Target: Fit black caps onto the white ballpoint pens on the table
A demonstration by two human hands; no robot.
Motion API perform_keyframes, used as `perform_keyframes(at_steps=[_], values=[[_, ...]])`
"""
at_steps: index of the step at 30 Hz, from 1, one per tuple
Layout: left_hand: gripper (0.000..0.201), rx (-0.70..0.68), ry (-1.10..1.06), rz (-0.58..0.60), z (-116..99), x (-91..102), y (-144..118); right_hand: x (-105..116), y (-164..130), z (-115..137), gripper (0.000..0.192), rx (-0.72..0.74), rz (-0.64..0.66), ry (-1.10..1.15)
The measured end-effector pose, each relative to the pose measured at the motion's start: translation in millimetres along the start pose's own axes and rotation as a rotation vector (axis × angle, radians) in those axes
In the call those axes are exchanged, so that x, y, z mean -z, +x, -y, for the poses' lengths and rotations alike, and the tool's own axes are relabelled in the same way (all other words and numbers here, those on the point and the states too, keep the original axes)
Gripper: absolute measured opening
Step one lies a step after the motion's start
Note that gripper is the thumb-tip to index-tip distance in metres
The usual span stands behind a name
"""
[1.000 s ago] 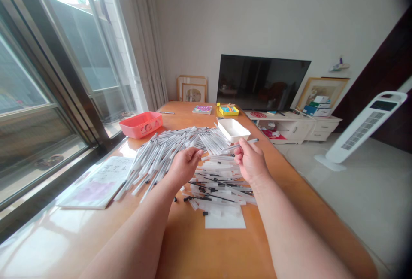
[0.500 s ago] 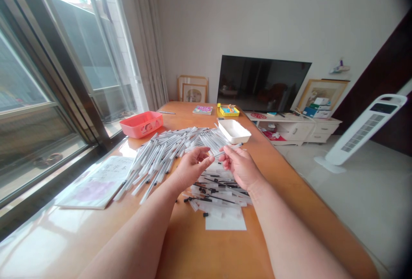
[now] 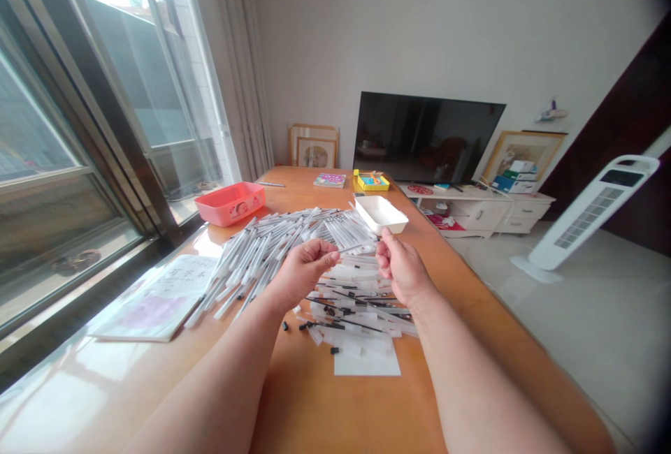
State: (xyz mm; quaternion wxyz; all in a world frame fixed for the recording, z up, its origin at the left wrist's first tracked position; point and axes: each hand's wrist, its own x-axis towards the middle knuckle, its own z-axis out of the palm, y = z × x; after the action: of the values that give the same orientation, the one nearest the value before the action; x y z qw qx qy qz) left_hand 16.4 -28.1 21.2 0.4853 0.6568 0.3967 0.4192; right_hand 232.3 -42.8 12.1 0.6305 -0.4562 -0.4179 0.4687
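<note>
Over the table, my left hand [image 3: 305,269] pinches one end of a slim clear pen [image 3: 356,247] between thumb and fingers. My right hand [image 3: 402,267] has its fingertips closed at the pen's dark far end; whether it grips a cap or the barrel there is too small to make out. Below both hands lie many loose pen parts [image 3: 361,300], clear tubes and black pieces mixed, on a white sheet [image 3: 367,364]. Beyond my left hand spreads a heap of clear pens [image 3: 267,241]. One small black cap [image 3: 285,326] sits by my left wrist.
A white tray [image 3: 381,215] stands just past my right hand. At the far left are a red plastic basket [image 3: 231,204] and a notebook [image 3: 157,297]. A yellow box [image 3: 372,180] and a booklet [image 3: 330,179] lie at the back. The table's right edge runs beside my right arm.
The pen's dark end stuck out past my right hand before; now it ends at my right fingertips and more of the barrel shows between my hands. The hands are slightly farther apart.
</note>
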Motion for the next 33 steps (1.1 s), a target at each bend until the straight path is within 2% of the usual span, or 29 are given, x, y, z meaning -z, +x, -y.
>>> perform_keyframes(at_steps=[6, 15, 18, 22, 24, 28, 33], values=[[0.036, -0.013, -0.006, 0.019, -1, 3.7, 0, 3, 0, -2, 0.046, -0.019, 0.088, -0.063], [0.04, 0.005, 0.044, -0.025, -5, 9.5, 0, 5, -7, 8, 0.042, -0.048, 0.214, -0.085], [0.036, 0.028, -0.105, -0.049, -1, 11.6, 3, 5, -7, 9, 0.04, -0.049, 0.22, -0.053], [0.026, 0.049, -0.644, -0.017, -1, 10.1, 5, 1, -6, 10, 0.036, -0.071, 0.147, 0.086], [0.026, 0.073, -0.823, 0.022, -2, 5.7, 5, -2, -7, 9, 0.035, -0.101, 0.145, 0.156], [0.034, 0.114, -0.85, 0.067, 1, -6.4, 4, -11, -13, 5, 0.033, -0.127, 0.214, 0.143], [0.03, 0.073, -0.735, -0.048, 9, -10.2, 8, -19, -21, 3, 0.031, -0.003, 0.27, -0.078]])
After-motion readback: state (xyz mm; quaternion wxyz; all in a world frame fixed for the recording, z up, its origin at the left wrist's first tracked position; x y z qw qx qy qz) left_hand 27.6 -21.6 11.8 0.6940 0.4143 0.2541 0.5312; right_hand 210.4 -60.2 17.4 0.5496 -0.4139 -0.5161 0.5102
